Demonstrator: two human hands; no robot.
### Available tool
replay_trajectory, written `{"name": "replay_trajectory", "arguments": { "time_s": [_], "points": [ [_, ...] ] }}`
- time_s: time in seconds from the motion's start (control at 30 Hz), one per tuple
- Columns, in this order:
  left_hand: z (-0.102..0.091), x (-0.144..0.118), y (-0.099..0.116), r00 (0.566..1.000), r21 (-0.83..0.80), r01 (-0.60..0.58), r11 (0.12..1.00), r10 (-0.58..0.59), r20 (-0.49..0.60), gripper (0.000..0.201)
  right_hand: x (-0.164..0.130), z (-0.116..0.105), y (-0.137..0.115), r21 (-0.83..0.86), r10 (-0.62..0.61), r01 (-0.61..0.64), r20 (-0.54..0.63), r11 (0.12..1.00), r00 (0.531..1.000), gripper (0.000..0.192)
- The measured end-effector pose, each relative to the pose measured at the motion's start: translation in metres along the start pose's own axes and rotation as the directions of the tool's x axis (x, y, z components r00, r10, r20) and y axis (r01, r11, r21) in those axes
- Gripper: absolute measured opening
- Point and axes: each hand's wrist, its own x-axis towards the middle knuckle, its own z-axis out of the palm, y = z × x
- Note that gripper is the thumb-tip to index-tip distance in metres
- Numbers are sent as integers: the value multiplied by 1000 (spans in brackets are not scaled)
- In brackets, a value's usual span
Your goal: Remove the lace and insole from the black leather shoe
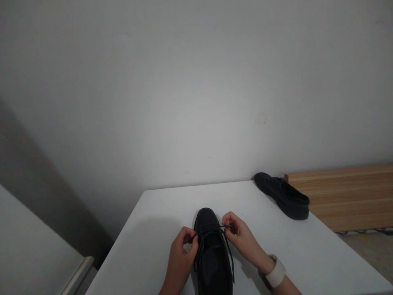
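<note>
Nearest the camera, a black shoe (211,254) stands on the white desk (147,246), its toe pointing away from the person and its heel end cut off by the lower edge of the view. This shoe serves as the landmark for everything else.

The left hand (181,254) sits just to the left of the shoe, touching its side, with fingers curled and the fingertips pinched shut on one end of the black lace (211,232). The right hand (241,237) is just to the right of the shoe, likewise closed, pinching the other end of the lace near the front eyelets. Between the two hands the lace runs taut across the top of the shoe, and further strands hang down along both sides of the tongue. A white wristband (276,272) wraps the right wrist, to the right of the shoe and nearer the camera.

Farther off, beyond the shoe and well to its right, a second black shoe (284,196) lies at the far right edge of the desk, its toe toward the wall. Just past it, farther right, is a light wooden board (346,196), lower than the desk top. To the left of the landmark shoe, well apart across a gap, is the corner of another pale surface (33,250). Behind everything rises a plain white wall (196,90).
</note>
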Motion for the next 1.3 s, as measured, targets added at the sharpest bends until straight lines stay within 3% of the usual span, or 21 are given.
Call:
{"name": "replay_trajectory", "arguments": {
  "time_s": [0.23,0.33,0.53,0.73,0.93,1.1,1.2,1.3],
  "points": [
    [-6,1,-3,983,-48,112,993,-118,-139,16,0,-14,5,-28,5,-13,-254,1000,967,12],
    [-7,3,-4,980,-196,171,966,-188,-71,23,2,-17,7,86,67,-42,-314,995,947,12],
    [-12,8,2,948,-489,310,815,-306,92,31,3,-17,4,332,176,-74,-289,940,941,27],
    [-18,6,4,945,-569,314,760,-308,111,39,3,-25,4,373,209,-76,-331,925,920,37],
    [-26,10,2,942,-423,332,843,-319,104,44,-1,-37,5,244,180,-78,-431,967,884,36],
    [-54,19,8,970,-141,241,960,-242,9,34,-4,-54,7,147,132,-67,-498,987,857,33],
    [-75,21,16,995,145,100,984,-98,-21,32,-9,-61,4,122,126,-78,-461,989,878,34],
    [-90,14,28,991,173,46,984,-67,118,34,-20,-62,-9,111,128,-100,-292,989,948,34]
  ]
}}
